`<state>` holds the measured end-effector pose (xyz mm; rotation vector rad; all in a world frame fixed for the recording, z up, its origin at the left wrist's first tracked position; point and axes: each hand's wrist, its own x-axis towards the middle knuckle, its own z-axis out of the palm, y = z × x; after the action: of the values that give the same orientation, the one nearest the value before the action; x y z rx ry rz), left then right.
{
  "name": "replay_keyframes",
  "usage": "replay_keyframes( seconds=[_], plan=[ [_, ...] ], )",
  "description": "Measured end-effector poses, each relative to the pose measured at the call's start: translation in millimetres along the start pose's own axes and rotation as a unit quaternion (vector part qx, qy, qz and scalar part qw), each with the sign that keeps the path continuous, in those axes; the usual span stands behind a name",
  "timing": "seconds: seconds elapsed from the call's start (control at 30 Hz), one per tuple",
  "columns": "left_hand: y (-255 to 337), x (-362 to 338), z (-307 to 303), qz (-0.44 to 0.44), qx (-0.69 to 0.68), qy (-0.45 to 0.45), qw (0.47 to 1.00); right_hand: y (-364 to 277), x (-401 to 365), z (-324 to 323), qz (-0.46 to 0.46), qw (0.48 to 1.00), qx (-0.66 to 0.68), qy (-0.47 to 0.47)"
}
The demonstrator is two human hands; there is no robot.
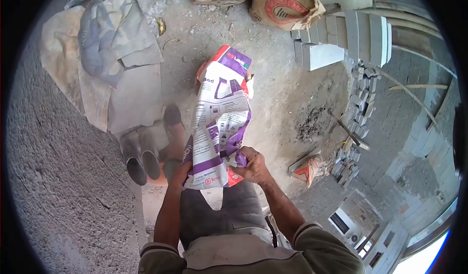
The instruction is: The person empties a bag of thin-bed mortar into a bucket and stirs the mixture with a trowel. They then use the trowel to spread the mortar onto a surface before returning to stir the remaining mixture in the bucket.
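Note:
A white, purple and red printed paper sack (214,122), creased and partly flattened, stretches away from my lap across the middle of the view. At its near left edge my left hand (183,175) is closed on the paper, its fingers partly hidden by the sack. My right hand (252,165) grips a bunched purple fold at the near right corner. The sack's far end shows a purple and red panel tilted up. What is inside the sack, if anything, is hidden.
Brown paper sacks (285,3) stand at the far side. Light blocks (326,54) are stacked at right, near rubble (358,98). Two pipes (142,157) stand by the rough left wall (68,162), below flattened old sacks (109,40). A torn sack (308,170) lies at right.

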<state>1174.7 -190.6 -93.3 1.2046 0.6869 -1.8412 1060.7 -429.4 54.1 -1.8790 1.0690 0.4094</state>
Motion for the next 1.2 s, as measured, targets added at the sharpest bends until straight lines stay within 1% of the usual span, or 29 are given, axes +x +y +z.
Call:
replay_keyframes(
  seconds=[0.03,0.07,0.1,0.13,0.17,0.2,0.23,0.27,0.3,0.37,0.43,0.5,0.53,0.6,0.63,0.67,0.73,0.83,0.87,0.9,0.93,0.97,1.0,1.03,1.07,1.1,1.13,1.2],
  plan=[
    [-11.4,17.0,-19.4,0.018,0.040,-0.012,0.999,-4.8,2.5,3.5,-0.012,1.000,-0.008,0.006],
    [2.5,7.9,-14.0,0.024,0.066,0.005,0.998,1.0,3.0,9.2,0.000,1.000,0.013,0.005],
    [15.5,-2.9,-7.9,0.031,0.090,0.024,0.995,4.2,3.3,12.3,0.010,0.999,0.031,0.033],
    [-17.0,34.3,-45.9,0.061,0.065,0.015,0.996,7.1,2.8,15.0,-0.007,0.999,0.014,0.029],
    [-9.7,28.1,-39.6,0.058,0.097,0.013,0.994,12.0,1.4,12.0,-0.025,0.999,-0.002,0.022],
    [-4.3,16.1,-32.4,0.037,0.023,-0.022,0.999,10.4,1.1,11.6,-0.049,0.998,0.004,0.025],
    [3.3,2.0,-22.8,0.014,-0.054,-0.051,0.997,11.9,-0.6,13.8,-0.040,0.998,0.025,0.042],
    [13.8,-9.0,-13.1,0.013,-0.076,-0.076,0.994,13.6,0.3,15.1,-0.049,0.998,0.019,0.033],
    [17.1,-11.2,-7.4,0.016,-0.055,-0.071,0.996,14.9,1.9,15.3,-0.063,0.998,0.012,0.023],
    [20.6,-14.3,-5.7,0.018,-0.038,-0.056,0.998,15.6,-0.4,12.5,-0.062,0.997,0.027,0.042],
    [18.1,-11.9,-11.8,0.015,-0.022,-0.055,0.998,18.7,-2.0,7.1,-0.062,0.996,0.036,0.055],
    [18.5,-14.3,-15.8,0.000,-0.024,-0.077,0.997,17.8,-5.8,5.8,-0.074,0.995,0.030,0.064],
    [17.4,-14.9,-16.3,0.003,-0.017,-0.069,0.997,17.2,-6.2,4.9,-0.072,0.994,0.036,0.073],
    [18.5,-23.4,-9.9,-0.002,-0.012,-0.066,0.998,12.7,-7.1,4.9,-0.120,0.987,0.026,0.103],
    [19.9,-28.6,-0.4,-0.004,-0.017,-0.061,0.998,12.1,-5.9,3.9,-0.114,0.987,0.032,0.110],
    [22.1,-34.9,8.3,-0.008,-0.007,-0.062,0.998,9.8,-2.6,4.3,-0.112,0.990,0.025,0.084],
    [32.9,-49.1,38.5,-0.062,-0.024,-0.010,0.998,4.8,4.7,0.0,-0.106,0.994,0.013,0.032],
    [31.5,-45.3,33.4,-0.038,0.052,0.010,0.998,5.5,6.6,-3.1,-0.113,0.992,0.012,0.049],
    [30.2,-43.4,24.8,-0.018,0.099,-0.008,0.995,7.4,5.8,0.0,-0.115,0.992,0.018,0.052],
    [31.9,-43.0,25.3,-0.014,0.101,-0.003,0.995,10.5,3.5,1.3,-0.104,0.992,0.027,0.069],
    [33.2,-41.1,25.8,-0.042,0.087,-0.008,0.995,13.0,0.2,2.9,-0.095,0.991,0.036,0.085],
    [34.2,-40.6,25.1,-0.068,0.070,-0.014,0.995,15.3,-5.4,4.6,-0.103,0.991,0.038,0.082],
    [33.7,-38.5,21.9,-0.083,0.059,-0.012,0.995,18.0,-12.9,-3.0,-0.072,0.993,0.037,0.082],
    [34.3,-37.2,22.7,-0.076,0.055,-0.008,0.996,22.4,-18.0,-8.6,-0.041,0.995,0.034,0.082],
    [33.2,-36.0,23.7,-0.078,0.066,-0.037,0.994,28.9,-22.4,-10.3,-0.050,0.995,0.034,0.078],
    [31.9,-34.6,26.9,-0.080,0.076,-0.067,0.992,35.6,-25.6,-11.5,-0.019,0.995,0.045,0.082],
    [31.2,-36.5,40.0,-0.076,0.063,-0.074,0.992,38.4,-24.8,-12.3,0.015,0.994,0.057,0.087],
    [30.5,-38.4,62.2,-0.073,0.036,-0.068,0.994,39.7,-17.9,-16.3,0.007,0.996,0.041,0.074]
  ],
)
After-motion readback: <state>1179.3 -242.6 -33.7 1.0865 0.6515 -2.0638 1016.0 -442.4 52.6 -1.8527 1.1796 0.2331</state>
